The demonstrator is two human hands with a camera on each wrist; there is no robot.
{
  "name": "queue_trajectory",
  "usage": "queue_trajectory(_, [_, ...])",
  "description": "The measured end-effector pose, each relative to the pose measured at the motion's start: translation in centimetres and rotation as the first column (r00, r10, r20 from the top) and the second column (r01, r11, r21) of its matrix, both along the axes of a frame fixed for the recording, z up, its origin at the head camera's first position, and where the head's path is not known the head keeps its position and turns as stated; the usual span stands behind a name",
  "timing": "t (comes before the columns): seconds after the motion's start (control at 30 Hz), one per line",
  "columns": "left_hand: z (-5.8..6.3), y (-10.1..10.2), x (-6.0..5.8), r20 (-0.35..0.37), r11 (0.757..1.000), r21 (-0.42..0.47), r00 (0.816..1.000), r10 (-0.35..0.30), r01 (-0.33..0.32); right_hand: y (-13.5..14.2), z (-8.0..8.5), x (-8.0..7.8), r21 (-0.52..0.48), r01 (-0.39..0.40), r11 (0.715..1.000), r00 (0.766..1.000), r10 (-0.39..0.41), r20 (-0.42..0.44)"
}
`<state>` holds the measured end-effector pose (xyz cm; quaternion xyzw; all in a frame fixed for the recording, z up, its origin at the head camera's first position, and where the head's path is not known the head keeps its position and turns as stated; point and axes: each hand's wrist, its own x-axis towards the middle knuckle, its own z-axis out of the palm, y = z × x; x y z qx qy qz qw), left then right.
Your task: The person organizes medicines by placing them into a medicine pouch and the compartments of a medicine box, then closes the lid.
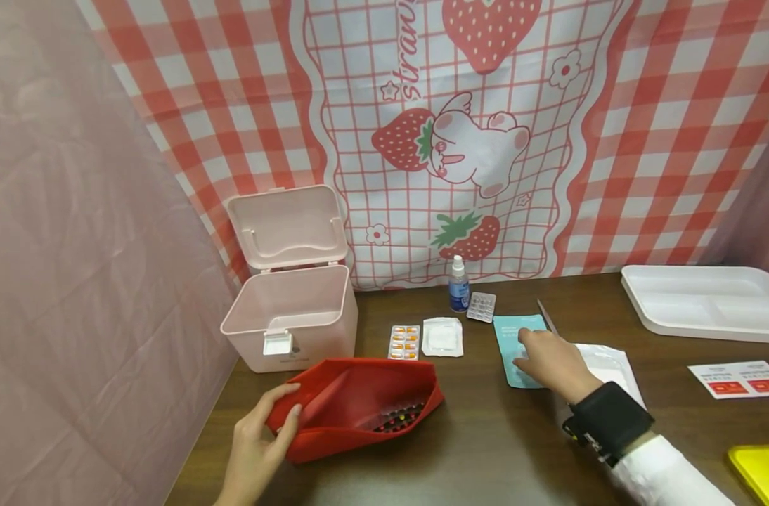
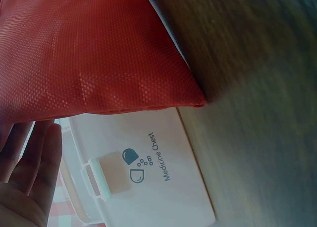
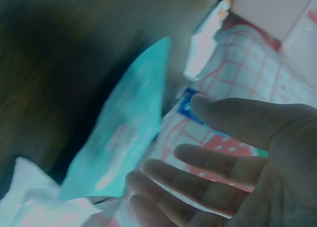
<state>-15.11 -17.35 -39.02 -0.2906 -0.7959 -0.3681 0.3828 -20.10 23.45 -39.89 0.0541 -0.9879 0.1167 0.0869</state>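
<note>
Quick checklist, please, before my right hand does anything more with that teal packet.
1. Red pouch open: ok, its mouth gapes.
2. Left hand steadying it: ok, it holds the pouch's edge.
3. Right hand at the teal packet: ok, in the head view the fingers reach over it.
4. Packet gripped: not ok, the right wrist view shows the fingers extended, not closed round it.
5. Room in the pouch: cannot tell, a dark item with coloured dots lies inside and the bottom is hidden.

At the head view's lower left the left hand [image 1: 256,433] grips; right of centre, the right hand [image 1: 557,363] parts thumb from fingers.
</note>
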Motion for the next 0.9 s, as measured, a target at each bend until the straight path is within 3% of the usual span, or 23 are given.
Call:
queue_trajectory(0.27, [-1.7, -0.8, -1.1, 0.005, 1.000, -0.003, 1.000, -0.001, 0.001, 0.9, -1.0, -0.8, 0.031, 0.036, 0.999, 0.998, -0.038, 0.056])
queue_trajectory(0.57, [-1.7, -0.8, -1.1, 0.002, 1.000, 0.000, 1.000, -0.008, 0.008, 0.9, -1.4, -1.4, 0.009, 0.100, 0.995, 0.982, -0.101, 0.159])
queue_trajectory(0.9, [-3.0, -1.5, -1.7, 0.014, 1.000, -0.002, 1.000, 0.000, 0.000, 0.8, -1.8, -1.9, -0.055, 0.128, 0.990, 0.988, -0.123, 0.088])
